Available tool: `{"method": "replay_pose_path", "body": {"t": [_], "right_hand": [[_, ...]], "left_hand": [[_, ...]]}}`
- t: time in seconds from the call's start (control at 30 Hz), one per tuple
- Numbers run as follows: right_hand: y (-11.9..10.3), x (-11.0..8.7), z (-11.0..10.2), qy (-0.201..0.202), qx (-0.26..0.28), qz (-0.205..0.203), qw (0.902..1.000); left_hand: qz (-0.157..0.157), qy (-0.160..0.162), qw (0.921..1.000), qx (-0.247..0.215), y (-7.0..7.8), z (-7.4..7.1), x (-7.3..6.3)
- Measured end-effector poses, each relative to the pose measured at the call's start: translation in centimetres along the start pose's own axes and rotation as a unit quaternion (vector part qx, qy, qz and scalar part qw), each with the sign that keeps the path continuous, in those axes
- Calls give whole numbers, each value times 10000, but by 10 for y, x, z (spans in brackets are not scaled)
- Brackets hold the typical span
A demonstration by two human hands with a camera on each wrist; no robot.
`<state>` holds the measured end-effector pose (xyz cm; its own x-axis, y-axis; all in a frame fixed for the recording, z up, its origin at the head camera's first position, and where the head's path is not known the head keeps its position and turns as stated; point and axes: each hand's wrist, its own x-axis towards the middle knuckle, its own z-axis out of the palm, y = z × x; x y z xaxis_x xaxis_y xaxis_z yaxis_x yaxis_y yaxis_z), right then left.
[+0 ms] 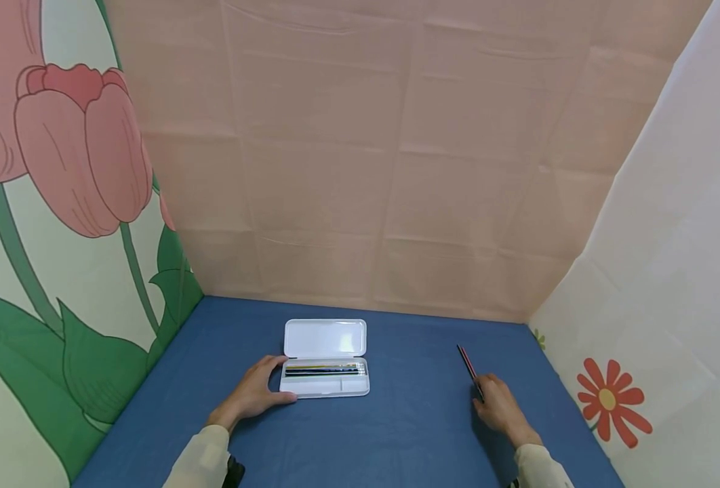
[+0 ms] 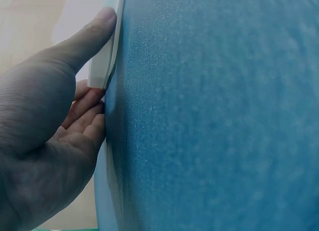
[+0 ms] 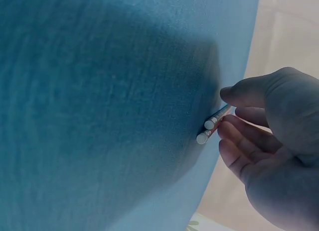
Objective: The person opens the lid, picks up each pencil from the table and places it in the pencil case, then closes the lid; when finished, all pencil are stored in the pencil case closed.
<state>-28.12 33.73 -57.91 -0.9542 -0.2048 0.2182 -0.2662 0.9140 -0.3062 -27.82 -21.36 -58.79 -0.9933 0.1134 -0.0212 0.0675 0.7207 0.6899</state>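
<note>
An open white pencil case (image 1: 311, 387) lies on the blue cloth, its lid (image 1: 325, 337) tipped back. Several pencils (image 1: 322, 371) lie in its rear compartment. My left hand (image 1: 253, 392) grips the case's left end, thumb along the front edge and fingers round the back. The left wrist view shows that thumb against the white case wall (image 2: 102, 66). Well to the right of the case, my right hand (image 1: 499, 407) holds two pencils (image 1: 468, 362), one dark and one reddish, low over the cloth. Their pale round ends (image 3: 202, 138) show in the right wrist view.
Blue cloth (image 1: 396, 434) covers the table. A beige sheet (image 1: 366, 169) hangs behind it. A tulip-printed panel (image 1: 85, 156) stands at the left, and a white sheet with a red flower (image 1: 607, 400) at the right.
</note>
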Motion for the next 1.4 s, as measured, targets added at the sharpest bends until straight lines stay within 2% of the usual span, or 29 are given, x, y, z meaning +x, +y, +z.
{"method": "replay_pose_path", "body": {"t": [0.27,0.6,0.8,1.07,1.4], "right_hand": [[1,1,1,81,41,-59,9999],[2,2,6,86,304,65,9995],[1,3,7,-6,409,55,9991],[0,9,9,-268,660,296,9970],[-5,8,6,-445,771,400,9952]], "left_hand": [[-12,13,10000,-54,1,0,0],[-30,-3,10000,-36,-1,0,0],[-10,9,10000,-37,-1,1,0],[41,12,10000,-71,-3,1,0],[9,-11,10000,-54,-2,1,0]]}}
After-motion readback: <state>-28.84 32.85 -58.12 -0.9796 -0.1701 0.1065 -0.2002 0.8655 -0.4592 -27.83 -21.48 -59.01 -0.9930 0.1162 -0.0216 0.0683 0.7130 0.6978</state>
